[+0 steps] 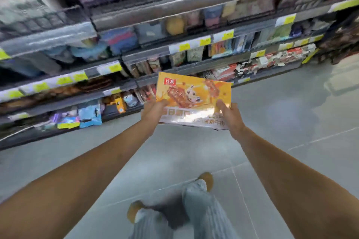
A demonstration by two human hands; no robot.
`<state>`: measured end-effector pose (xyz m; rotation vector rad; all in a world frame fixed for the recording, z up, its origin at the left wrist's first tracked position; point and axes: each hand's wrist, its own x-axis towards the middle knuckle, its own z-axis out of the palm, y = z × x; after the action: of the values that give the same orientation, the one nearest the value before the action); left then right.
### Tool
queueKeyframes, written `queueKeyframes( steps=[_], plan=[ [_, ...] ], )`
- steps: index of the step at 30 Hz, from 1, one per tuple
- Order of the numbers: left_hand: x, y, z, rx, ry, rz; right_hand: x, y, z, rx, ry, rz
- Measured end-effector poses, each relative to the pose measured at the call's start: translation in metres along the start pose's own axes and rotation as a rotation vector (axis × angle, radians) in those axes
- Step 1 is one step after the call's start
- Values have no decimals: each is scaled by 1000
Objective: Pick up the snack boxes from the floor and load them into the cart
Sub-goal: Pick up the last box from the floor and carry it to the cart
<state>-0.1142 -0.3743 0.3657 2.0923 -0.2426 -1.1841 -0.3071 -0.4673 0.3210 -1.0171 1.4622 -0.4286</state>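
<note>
I hold one flat orange-yellow snack box (194, 95) out in front of me at arm's length, above the grey tiled floor. It carries a red logo at its top left and pictures of snack bars, and its near edge shines with glare. My left hand (153, 111) grips its lower left corner, thumb on top. On the lower right corner my right hand (229, 116) grips the same way. The box is level and tilted slightly toward me. No cart is in view, and no other boxes lie on the floor here.
Store shelves (126, 56) packed with packaged goods and yellow price tags run across the upper half, slanting from lower left to upper right. The grey tiled floor (272, 122) spreads to the right. My legs and yellow shoes (206, 178) show at the bottom. The picture is motion-blurred.
</note>
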Motion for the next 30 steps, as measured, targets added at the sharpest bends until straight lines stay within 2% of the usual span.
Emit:
queueKeyframes(
  steps=[5, 7, 10, 13, 15, 22, 30],
  plan=[
    [-21, -55, -130, -163, 195, 0, -49, -19, 123, -140, -171, -33],
    [-37, -79, -176, -269, 224, -9, -76, -20, 167, -177, -224, -60],
    [-63, -127, -267, -455, 293, -53, -132, -15, 255, -222, -395, -103],
    [-92, -180, -363, -539, 386, -88, -189, -5, 349, -315, -535, -150],
    [-101, -190, -385, -556, 398, -98, -201, -9, 376, -311, -568, -161],
    [-155, -288, -534, -767, 673, -131, -316, 11, 548, -507, -793, -200],
    [-179, -363, -655, -1005, 830, -197, -401, 14, 701, -681, -1014, -258]
  ],
)
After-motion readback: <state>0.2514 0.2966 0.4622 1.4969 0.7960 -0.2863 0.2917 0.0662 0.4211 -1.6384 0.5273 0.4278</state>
